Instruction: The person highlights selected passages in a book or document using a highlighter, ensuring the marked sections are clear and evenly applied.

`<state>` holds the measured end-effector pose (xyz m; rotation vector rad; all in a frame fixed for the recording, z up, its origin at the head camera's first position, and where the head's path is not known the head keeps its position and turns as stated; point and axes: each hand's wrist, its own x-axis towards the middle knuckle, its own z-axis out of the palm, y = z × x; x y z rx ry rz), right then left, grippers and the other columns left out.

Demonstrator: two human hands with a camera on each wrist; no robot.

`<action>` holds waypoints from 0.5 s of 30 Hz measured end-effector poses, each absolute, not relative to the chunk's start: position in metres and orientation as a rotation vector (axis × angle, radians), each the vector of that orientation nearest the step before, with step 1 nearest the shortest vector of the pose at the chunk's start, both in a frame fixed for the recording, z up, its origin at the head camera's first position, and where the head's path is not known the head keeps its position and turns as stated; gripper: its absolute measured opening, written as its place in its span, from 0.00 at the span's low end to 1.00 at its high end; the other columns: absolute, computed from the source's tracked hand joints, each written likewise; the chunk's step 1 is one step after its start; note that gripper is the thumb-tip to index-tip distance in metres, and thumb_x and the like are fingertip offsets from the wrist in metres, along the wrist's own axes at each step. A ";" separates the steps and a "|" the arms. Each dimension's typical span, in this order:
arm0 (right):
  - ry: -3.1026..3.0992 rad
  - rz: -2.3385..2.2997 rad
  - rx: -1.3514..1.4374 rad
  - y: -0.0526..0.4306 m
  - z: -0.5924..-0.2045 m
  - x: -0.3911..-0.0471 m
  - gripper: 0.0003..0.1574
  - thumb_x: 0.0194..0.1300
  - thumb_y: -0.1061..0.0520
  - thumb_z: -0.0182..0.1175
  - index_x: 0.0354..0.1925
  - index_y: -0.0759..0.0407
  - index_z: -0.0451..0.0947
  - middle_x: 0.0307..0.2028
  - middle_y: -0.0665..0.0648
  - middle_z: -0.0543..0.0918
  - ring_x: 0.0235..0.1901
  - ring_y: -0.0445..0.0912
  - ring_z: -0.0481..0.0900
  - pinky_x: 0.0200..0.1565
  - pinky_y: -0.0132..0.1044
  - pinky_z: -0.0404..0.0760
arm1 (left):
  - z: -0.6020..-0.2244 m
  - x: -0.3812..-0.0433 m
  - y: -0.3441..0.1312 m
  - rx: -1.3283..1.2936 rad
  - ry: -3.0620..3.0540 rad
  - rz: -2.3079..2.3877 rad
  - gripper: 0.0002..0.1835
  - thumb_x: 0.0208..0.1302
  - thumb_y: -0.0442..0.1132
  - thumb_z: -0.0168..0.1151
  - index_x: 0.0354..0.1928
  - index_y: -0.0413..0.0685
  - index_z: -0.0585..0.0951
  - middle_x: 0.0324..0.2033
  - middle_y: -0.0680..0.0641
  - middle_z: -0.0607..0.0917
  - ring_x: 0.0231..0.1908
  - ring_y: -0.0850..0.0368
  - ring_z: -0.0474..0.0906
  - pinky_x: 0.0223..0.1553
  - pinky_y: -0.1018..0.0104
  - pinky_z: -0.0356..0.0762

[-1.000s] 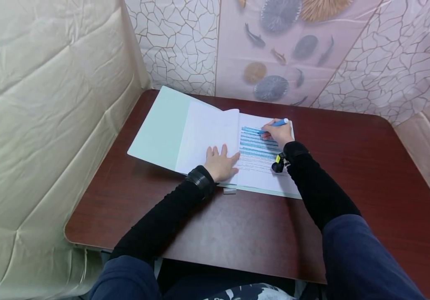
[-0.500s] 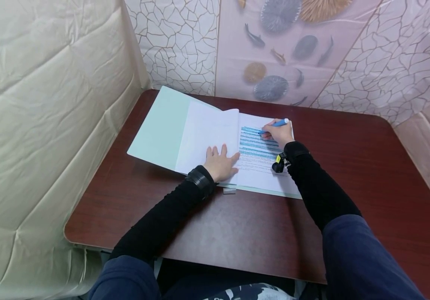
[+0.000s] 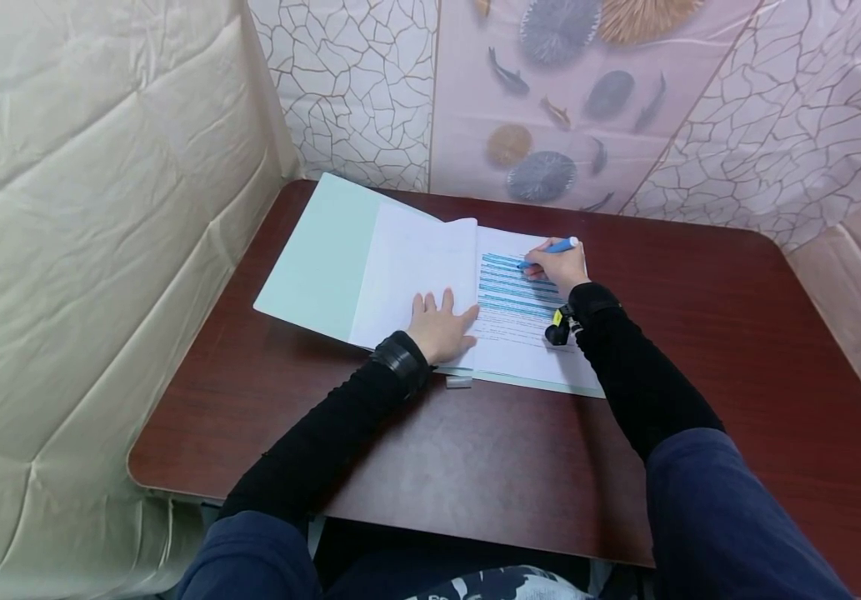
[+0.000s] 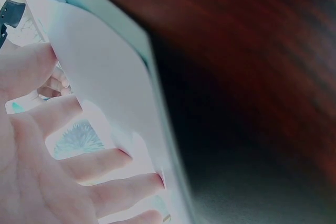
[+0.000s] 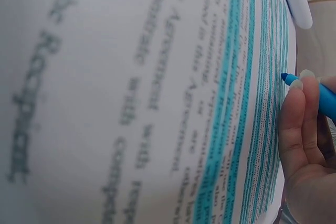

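Observation:
An open pale green folder (image 3: 315, 262) lies on the table, its white left page (image 3: 415, 250) turned over and a printed page (image 3: 520, 350) on the right. Blue highlighted lines cover the printed page's upper part. My right hand (image 3: 559, 265) pinches a blue marker (image 3: 561, 245), its tip down at the highlighted lines. In the right wrist view the blue marker (image 5: 328, 100) shows its dark blue tip close over the text. My left hand (image 3: 441, 329) rests with spread fingers on the left page near the fold. Straight fingers (image 4: 126, 192) touch the paper in the left wrist view.
A small grey piece (image 3: 458, 382) lies just below the folder's lower edge. The dark red-brown table (image 3: 505, 467) reaches toward the person's lap. Patterned sheets (image 3: 543, 100) hang behind it, and a cream padded covering (image 3: 100, 250) stands along the left.

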<state>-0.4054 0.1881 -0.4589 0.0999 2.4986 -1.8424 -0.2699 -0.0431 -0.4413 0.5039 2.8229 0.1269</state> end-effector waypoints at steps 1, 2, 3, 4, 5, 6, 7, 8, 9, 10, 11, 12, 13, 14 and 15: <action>2.498 -1.838 0.106 0.188 -0.459 -0.405 0.06 0.62 0.61 0.64 0.33 0.63 0.76 0.29 0.56 0.87 0.24 0.42 0.86 0.35 0.36 0.85 | -0.441 -0.270 -0.043 0.506 2.821 0.127 0.32 0.72 0.58 0.44 0.75 0.65 0.53 0.75 0.35 0.49 0.73 0.30 0.47 0.73 0.39 0.40; 2.493 -1.842 0.122 0.188 -0.459 -0.405 0.06 0.61 0.61 0.64 0.33 0.63 0.76 0.28 0.56 0.87 0.24 0.42 0.86 0.35 0.36 0.85 | -0.441 -0.270 -0.043 0.508 2.821 0.126 0.32 0.72 0.58 0.44 0.75 0.65 0.53 0.75 0.35 0.49 0.73 0.30 0.47 0.73 0.39 0.40; 2.499 -1.830 0.126 0.188 -0.458 -0.405 0.07 0.61 0.60 0.64 0.33 0.62 0.76 0.28 0.56 0.87 0.25 0.42 0.86 0.35 0.36 0.85 | -0.441 -0.270 -0.043 0.509 2.822 0.126 0.32 0.72 0.58 0.44 0.75 0.65 0.53 0.75 0.35 0.49 0.73 0.30 0.47 0.73 0.39 0.40; 2.508 -1.814 0.131 0.188 -0.458 -0.405 0.07 0.62 0.60 0.64 0.34 0.62 0.76 0.28 0.55 0.87 0.25 0.42 0.86 0.36 0.36 0.85 | -0.441 -0.270 -0.043 0.510 2.824 0.125 0.32 0.72 0.58 0.44 0.75 0.65 0.53 0.75 0.35 0.49 0.73 0.30 0.47 0.73 0.39 0.40; 2.514 -1.800 0.135 0.188 -0.458 -0.405 0.07 0.62 0.59 0.64 0.34 0.61 0.76 0.28 0.55 0.87 0.25 0.42 0.86 0.36 0.35 0.85 | -0.440 -0.270 -0.043 0.511 2.826 0.122 0.32 0.72 0.58 0.44 0.75 0.65 0.53 0.75 0.35 0.49 0.73 0.30 0.47 0.73 0.39 0.40; 2.519 -1.788 0.141 0.188 -0.457 -0.405 0.07 0.62 0.59 0.64 0.34 0.61 0.76 0.28 0.54 0.88 0.25 0.42 0.86 0.36 0.35 0.85 | -0.440 -0.270 -0.044 0.511 2.828 0.120 0.32 0.72 0.58 0.44 0.75 0.65 0.53 0.75 0.35 0.49 0.73 0.30 0.47 0.73 0.39 0.40; 2.519 -1.783 0.151 0.188 -0.457 -0.406 0.08 0.62 0.58 0.65 0.34 0.60 0.76 0.27 0.54 0.88 0.25 0.42 0.86 0.36 0.35 0.85 | -0.440 -0.269 -0.044 0.510 2.828 0.120 0.32 0.72 0.58 0.44 0.75 0.65 0.53 0.75 0.35 0.49 0.73 0.31 0.47 0.73 0.39 0.41; 2.518 -1.778 0.161 0.188 -0.457 -0.406 0.08 0.62 0.58 0.65 0.34 0.60 0.76 0.27 0.53 0.88 0.25 0.41 0.86 0.36 0.34 0.85 | -0.439 -0.269 -0.044 0.509 2.828 0.120 0.32 0.72 0.58 0.44 0.75 0.65 0.53 0.75 0.35 0.49 0.73 0.31 0.47 0.73 0.39 0.41; 2.520 -1.768 0.166 0.189 -0.457 -0.406 0.08 0.62 0.57 0.65 0.34 0.60 0.75 0.26 0.53 0.88 0.25 0.41 0.86 0.36 0.34 0.85 | -0.439 -0.269 -0.044 0.508 2.827 0.122 0.32 0.72 0.58 0.44 0.75 0.65 0.53 0.75 0.35 0.49 0.73 0.31 0.47 0.73 0.39 0.40; 2.517 -1.766 0.173 0.189 -0.457 -0.406 0.09 0.62 0.57 0.65 0.34 0.59 0.75 0.26 0.52 0.88 0.25 0.41 0.86 0.36 0.34 0.85 | -0.440 -0.269 -0.044 0.509 2.825 0.123 0.32 0.73 0.58 0.44 0.75 0.65 0.53 0.75 0.35 0.49 0.73 0.31 0.47 0.73 0.39 0.40; 2.511 -1.769 0.178 0.189 -0.457 -0.405 0.09 0.62 0.57 0.65 0.34 0.60 0.75 0.26 0.52 0.88 0.25 0.41 0.86 0.36 0.34 0.85 | -0.440 -0.269 -0.044 0.510 2.823 0.123 0.32 0.73 0.58 0.44 0.75 0.65 0.53 0.75 0.35 0.49 0.73 0.31 0.47 0.73 0.39 0.40; 2.509 -1.770 0.183 0.189 -0.458 -0.405 0.09 0.62 0.57 0.65 0.35 0.60 0.75 0.26 0.52 0.88 0.25 0.41 0.86 0.36 0.34 0.85 | -0.440 -0.269 -0.043 0.510 2.821 0.125 0.32 0.73 0.58 0.44 0.75 0.65 0.53 0.75 0.35 0.49 0.73 0.31 0.47 0.73 0.39 0.40; 2.506 -1.774 0.185 0.189 -0.458 -0.405 0.09 0.62 0.57 0.65 0.35 0.60 0.75 0.26 0.52 0.88 0.25 0.41 0.86 0.36 0.34 0.85 | -0.440 -0.269 -0.044 0.511 2.820 0.125 0.32 0.73 0.58 0.44 0.75 0.65 0.53 0.75 0.35 0.49 0.73 0.31 0.47 0.73 0.39 0.40; 2.506 -1.774 0.185 0.189 -0.457 -0.405 0.09 0.62 0.57 0.65 0.35 0.60 0.75 0.26 0.52 0.88 0.25 0.41 0.86 0.36 0.34 0.85 | -0.440 -0.269 -0.044 0.511 2.820 0.125 0.32 0.73 0.58 0.44 0.75 0.65 0.53 0.75 0.35 0.49 0.73 0.31 0.47 0.73 0.39 0.40; 2.509 -1.769 0.179 0.189 -0.457 -0.404 0.09 0.62 0.57 0.64 0.35 0.60 0.75 0.26 0.52 0.88 0.25 0.41 0.86 0.36 0.34 0.85 | -0.441 -0.269 -0.044 0.513 2.820 0.125 0.32 0.73 0.58 0.44 0.75 0.65 0.53 0.75 0.35 0.49 0.73 0.31 0.47 0.73 0.39 0.40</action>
